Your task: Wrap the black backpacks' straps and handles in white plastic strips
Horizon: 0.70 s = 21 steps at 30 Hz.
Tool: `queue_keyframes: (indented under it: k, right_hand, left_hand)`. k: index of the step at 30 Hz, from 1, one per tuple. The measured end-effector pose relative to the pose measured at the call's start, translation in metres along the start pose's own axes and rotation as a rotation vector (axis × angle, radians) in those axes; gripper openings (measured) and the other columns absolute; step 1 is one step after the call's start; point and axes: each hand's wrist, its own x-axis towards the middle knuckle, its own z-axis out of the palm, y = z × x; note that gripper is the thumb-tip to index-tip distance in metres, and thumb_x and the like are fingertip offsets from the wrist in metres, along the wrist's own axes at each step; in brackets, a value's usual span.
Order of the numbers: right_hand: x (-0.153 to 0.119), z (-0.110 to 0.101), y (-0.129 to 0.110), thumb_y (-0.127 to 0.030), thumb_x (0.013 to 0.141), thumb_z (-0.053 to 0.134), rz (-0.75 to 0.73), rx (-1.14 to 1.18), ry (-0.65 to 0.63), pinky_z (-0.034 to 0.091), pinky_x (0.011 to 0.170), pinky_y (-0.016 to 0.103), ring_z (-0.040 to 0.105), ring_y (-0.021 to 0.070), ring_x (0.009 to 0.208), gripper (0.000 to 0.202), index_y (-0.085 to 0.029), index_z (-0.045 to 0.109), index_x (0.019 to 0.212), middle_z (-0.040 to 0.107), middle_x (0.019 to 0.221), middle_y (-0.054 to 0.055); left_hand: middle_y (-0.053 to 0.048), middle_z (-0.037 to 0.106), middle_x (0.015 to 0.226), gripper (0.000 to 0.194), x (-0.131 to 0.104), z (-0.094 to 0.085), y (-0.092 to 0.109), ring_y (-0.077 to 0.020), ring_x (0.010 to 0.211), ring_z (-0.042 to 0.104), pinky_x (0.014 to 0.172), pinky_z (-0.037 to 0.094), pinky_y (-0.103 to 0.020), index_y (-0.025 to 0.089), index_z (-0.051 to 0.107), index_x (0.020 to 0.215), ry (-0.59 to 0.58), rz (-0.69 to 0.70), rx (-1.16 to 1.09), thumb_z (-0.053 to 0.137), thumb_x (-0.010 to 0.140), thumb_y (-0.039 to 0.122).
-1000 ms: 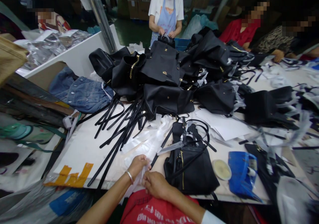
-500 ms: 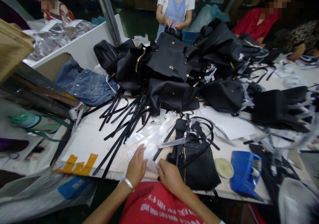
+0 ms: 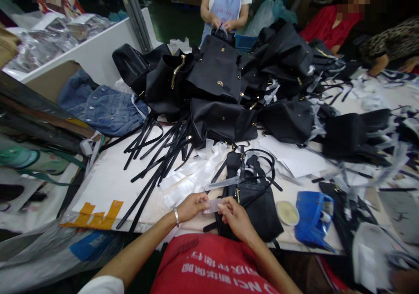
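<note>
Between my two hands a small translucent white strip [image 3: 214,206] is stretched, pinched at both ends. My left hand [image 3: 193,206], with a silvery bracelet at the wrist, closes on its left end. The right end sits between the thumb and fingers of my right hand [image 3: 233,215]. Just beyond them on the table lies a black bag [image 3: 252,211] with a gold zip and long looped straps. Crumpled white translucent strips [image 3: 193,176] lie beyond my left hand.
Black bags [image 3: 212,67] are heaped across the table's far side, with loose black straps [image 3: 163,163] at left. A blue plastic container [image 3: 312,217] and a round pale dish [image 3: 287,213] stand at right. A denim garment [image 3: 101,106] lies far left. Co-workers sit or stand beyond.
My left hand has come in from an open pose and now grips the strip's left end. Both hands hold it slightly higher and farther right. The view has shifted slightly.
</note>
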Motion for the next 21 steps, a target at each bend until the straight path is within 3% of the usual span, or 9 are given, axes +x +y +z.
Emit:
queue_keyframes:
  k: [3, 9, 14, 18, 21]
  right_hand:
    - [0.001, 0.009, 0.003, -0.046, 0.084, 0.05, 0.021, 0.113, -0.009, 0.042, 0.052, 0.023, 0.056, 0.0139, 0.057, 0.025, -0.021, 0.053, 0.082, 0.062, 0.071, 0.0]
    - [0.004, 0.015, -0.003, -0.045, 0.086, 0.047, -0.036, -0.049, 0.04, 0.037, 0.052, 0.022, 0.053, 0.0127, 0.053, 0.029, -0.021, 0.052, 0.071, 0.059, 0.061, -0.002]
    - [0.005, 0.01, -0.005, -0.043, 0.09, 0.042, -0.073, -0.196, -0.019, 0.037, 0.053, 0.023, 0.054, 0.0135, 0.054, 0.03, -0.021, 0.053, 0.073, 0.06, 0.062, -0.002]
    - [0.0, -0.003, -0.004, -0.034, 0.088, 0.052, -0.28, -0.609, -0.004, 0.04, 0.073, 0.029, 0.058, 0.02, 0.083, 0.016, -0.021, 0.059, 0.094, 0.064, 0.088, 0.005]
    - [-0.003, -0.006, -0.001, -0.026, 0.084, 0.06, -0.468, -0.933, -0.095, 0.036, 0.085, 0.036, 0.051, 0.0246, 0.1, 0.013, -0.021, 0.062, 0.096, 0.061, 0.098, 0.008]
  left_hand:
    - [0.001, 0.061, 0.064, 0.022, -0.005, 0.001, 0.001, -0.0128, 0.06, 0.055, 0.061, 0.042, -0.024, 0.015, 0.059, 0.078, 0.026, -0.011, 0.003, 0.062, 0.076, 0.036]
    - [-0.001, 0.065, 0.081, 0.026, -0.008, 0.007, 0.004, -0.0139, 0.072, 0.059, 0.068, 0.043, -0.024, 0.016, 0.06, 0.087, 0.078, 0.035, -0.116, 0.071, 0.067, 0.029]
    - [0.001, 0.062, 0.067, 0.021, -0.007, 0.008, -0.001, -0.012, 0.061, 0.056, 0.063, 0.042, -0.025, 0.014, 0.059, 0.077, 0.068, 0.036, -0.165, 0.07, 0.069, 0.031]
    - [0.0, 0.062, 0.063, 0.022, -0.01, 0.001, -0.009, -0.0114, 0.057, 0.055, 0.062, 0.042, -0.025, 0.013, 0.06, 0.073, 0.134, 0.012, -0.14, 0.068, 0.071, 0.034]
    - [-0.001, 0.062, 0.064, 0.026, -0.012, -0.007, -0.013, -0.0121, 0.057, 0.056, 0.062, 0.044, -0.026, 0.013, 0.061, 0.072, 0.158, -0.013, -0.158, 0.068, 0.07, 0.037]
